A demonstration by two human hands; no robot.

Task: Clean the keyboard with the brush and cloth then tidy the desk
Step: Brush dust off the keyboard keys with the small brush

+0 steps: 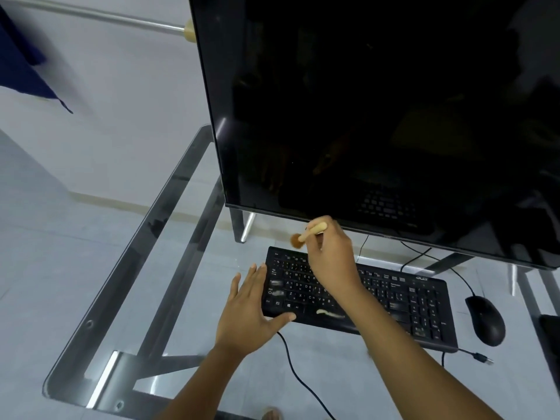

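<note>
A black keyboard (403,301) lies on the glass desk (169,225) below the monitor. My right hand (330,256) reaches over the keyboard's upper left part and grips a small brush (306,234) with a pale wooden handle; its brown bristles hover just past the keyboard's top left corner. My left hand (251,310) rests flat with fingers spread, touching the keyboard's left end, thumb on its front edge. No cloth is in view.
A large dark monitor (378,116) on metal legs stands right behind the keyboard. A black mouse (485,321) lies to the right, with cables (297,377) running off the front. A dark object (550,331) sits at the right edge.
</note>
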